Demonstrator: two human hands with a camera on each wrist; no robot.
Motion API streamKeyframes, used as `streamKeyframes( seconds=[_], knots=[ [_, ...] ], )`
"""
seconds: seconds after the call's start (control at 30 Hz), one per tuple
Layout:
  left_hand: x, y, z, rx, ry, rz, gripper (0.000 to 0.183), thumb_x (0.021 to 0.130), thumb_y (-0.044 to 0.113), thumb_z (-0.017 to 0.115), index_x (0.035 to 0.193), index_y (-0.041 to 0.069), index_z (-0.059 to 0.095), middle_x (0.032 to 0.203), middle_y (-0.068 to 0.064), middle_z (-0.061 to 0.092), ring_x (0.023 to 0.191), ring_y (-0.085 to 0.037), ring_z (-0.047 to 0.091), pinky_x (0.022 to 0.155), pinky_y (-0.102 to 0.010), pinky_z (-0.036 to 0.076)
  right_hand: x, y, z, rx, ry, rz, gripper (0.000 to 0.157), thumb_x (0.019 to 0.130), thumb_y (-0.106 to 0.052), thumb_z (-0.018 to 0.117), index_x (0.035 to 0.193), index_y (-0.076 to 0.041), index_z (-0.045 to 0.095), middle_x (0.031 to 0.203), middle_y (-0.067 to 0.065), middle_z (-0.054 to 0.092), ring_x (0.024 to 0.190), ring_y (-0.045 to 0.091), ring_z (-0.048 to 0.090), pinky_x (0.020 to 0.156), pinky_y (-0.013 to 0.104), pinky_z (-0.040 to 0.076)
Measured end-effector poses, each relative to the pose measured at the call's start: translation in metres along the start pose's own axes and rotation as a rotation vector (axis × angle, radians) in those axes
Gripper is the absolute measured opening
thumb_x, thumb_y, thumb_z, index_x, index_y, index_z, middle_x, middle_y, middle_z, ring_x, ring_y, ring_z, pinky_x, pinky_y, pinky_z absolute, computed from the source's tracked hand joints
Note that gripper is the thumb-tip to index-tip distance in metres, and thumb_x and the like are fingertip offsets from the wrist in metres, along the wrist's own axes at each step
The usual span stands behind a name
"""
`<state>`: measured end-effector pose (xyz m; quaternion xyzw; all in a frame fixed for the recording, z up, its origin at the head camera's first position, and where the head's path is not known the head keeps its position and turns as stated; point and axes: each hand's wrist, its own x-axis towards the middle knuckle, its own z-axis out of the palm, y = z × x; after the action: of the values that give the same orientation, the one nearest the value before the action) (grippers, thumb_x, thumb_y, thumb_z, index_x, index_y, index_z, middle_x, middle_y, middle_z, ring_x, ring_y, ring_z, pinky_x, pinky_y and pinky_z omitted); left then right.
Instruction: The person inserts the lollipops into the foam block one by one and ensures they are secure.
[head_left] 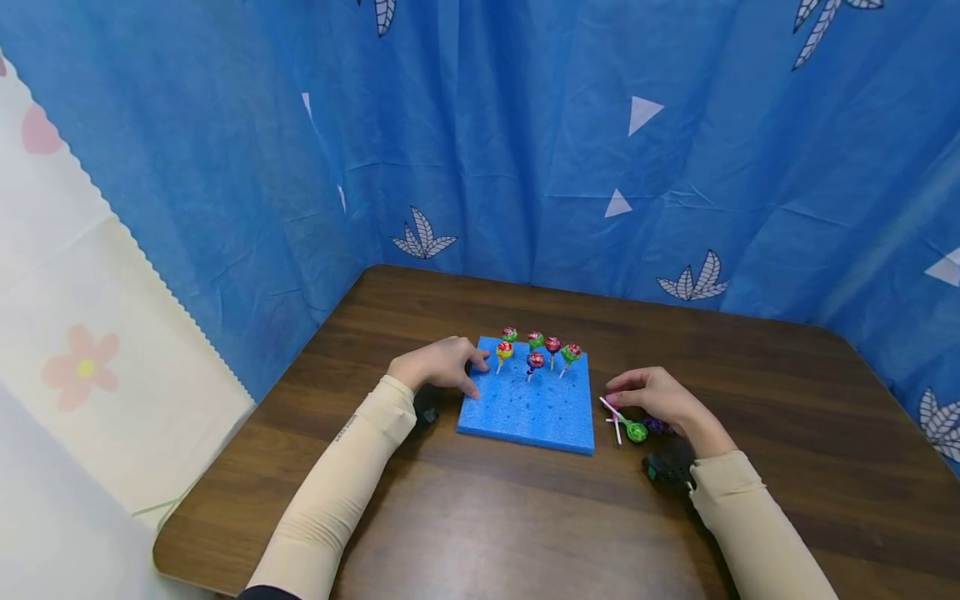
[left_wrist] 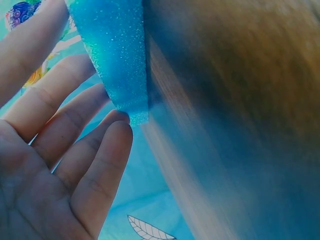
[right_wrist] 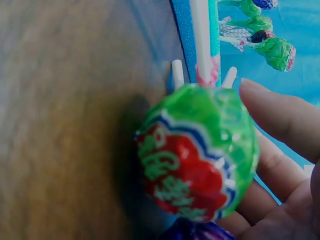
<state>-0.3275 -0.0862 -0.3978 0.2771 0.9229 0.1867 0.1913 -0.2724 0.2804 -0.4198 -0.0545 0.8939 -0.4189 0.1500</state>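
Observation:
A blue foam board (head_left: pixel 525 421) lies on the table, with several wrapped lollipops standing in its far half, among them a yellow one (head_left: pixel 505 351) and a green one (head_left: pixel 572 353). My left hand (head_left: pixel 444 364) rests at the board's left edge, fingers spread and relaxed; the left wrist view shows fingertips against the foam's side (left_wrist: pixel 117 55). Right of the board, my right hand (head_left: pixel 660 396) hovers over loose lollipops, thumb and fingers apart. Below it lie a green-and-red lollipop (right_wrist: pixel 200 155), a purple one (right_wrist: pixel 197 230) and a pink one (head_left: pixel 612 404). The green wrapper hides some right fingertips.
The brown wooden table (head_left: pixel 510 517) has rounded corners. A blue curtain (head_left: pixel 495 167) hangs behind it, and a white flowered cloth (head_left: pixel 82 358) hangs at the left. Small holes dot the near half of the board.

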Motion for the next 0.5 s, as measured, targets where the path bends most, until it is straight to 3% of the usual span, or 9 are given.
streamKeyframes(
  seconds=[0.5],
  knots=[
    [0.0006, -0.0007, 0.0007, 0.001, -0.004, -0.001, 0.051, 0.085, 0.028, 0.081, 0.132, 0.012, 0.067, 0.154, -0.003, 0.049, 0.147, -0.028, 0.040, 0.116, -0.043, 0.040, 0.0024, 0.0032, 0.0014, 0.002, -0.024, -0.006, 0.030, 0.093, -0.014, 0.071, 0.118, 0.002, 0.070, 0.111, 0.015, 0.069, 0.094, 0.023, 0.060, 0.081, 0.030, 0.053]
  ],
)
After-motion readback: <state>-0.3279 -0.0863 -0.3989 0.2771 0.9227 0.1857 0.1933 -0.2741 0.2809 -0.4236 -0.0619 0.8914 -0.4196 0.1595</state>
